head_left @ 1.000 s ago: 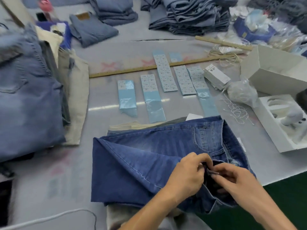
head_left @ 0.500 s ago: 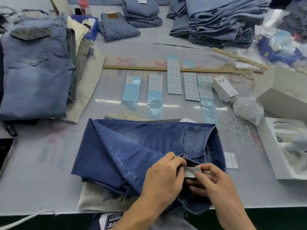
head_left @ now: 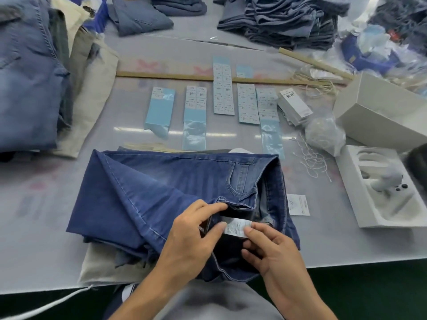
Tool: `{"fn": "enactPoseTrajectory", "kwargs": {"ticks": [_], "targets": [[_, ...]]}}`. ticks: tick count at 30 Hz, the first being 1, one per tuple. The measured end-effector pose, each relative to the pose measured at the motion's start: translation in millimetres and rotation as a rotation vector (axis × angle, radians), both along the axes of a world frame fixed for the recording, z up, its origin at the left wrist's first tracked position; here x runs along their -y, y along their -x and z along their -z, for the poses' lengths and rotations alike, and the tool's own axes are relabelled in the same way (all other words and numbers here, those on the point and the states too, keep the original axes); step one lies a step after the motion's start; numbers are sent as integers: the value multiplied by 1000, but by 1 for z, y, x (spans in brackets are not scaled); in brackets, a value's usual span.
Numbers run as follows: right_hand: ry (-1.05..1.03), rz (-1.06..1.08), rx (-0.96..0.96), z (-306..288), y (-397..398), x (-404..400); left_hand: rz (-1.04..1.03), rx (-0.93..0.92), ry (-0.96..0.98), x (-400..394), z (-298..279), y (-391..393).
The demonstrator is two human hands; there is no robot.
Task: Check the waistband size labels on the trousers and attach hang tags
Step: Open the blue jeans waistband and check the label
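We have the folded dark blue denim trousers (head_left: pixel 175 199) lying on the pale grey worktop (head_left: pixel 46 227) straight ahead of us, waistband end turned toward our right side and opened up. The small white printed label (head_left: pixel 236 228) sewn inside that waistband sits directly between our hands, its long axis running left to right. Our left hand (head_left: pixel 194 236) pinches the label's left edge with the thumb while its forefinger holds the waistband fold back. Our right hand (head_left: pixel 270 248) pinches the label's right edge, fingers curled. The stack of white card hang tags (head_left: pixel 293 107) lies well apart, up and to the right, nearer our right hand, so we judge that hand should fetch one next.
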State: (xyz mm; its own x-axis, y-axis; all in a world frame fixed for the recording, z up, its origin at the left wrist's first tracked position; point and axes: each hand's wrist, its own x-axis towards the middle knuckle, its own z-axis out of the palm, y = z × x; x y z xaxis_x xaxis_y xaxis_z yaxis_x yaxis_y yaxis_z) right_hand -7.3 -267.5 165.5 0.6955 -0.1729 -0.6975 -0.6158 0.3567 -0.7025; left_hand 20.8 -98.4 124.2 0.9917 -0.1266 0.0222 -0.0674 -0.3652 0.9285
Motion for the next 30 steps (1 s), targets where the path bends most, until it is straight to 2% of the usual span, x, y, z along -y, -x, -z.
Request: {"fn": "enactPoseTrajectory", "kwargs": {"ticks": [12,27,30], "targets": [[10,-210,58,-5,6,1,-2,-18,22,2,-11,4],[-54,-224,94,1,1,2,111,-37,106,-9,-16,-10],[168,-358,194,-5,3,9,167,-17,89,-8,-14,-13]]}}
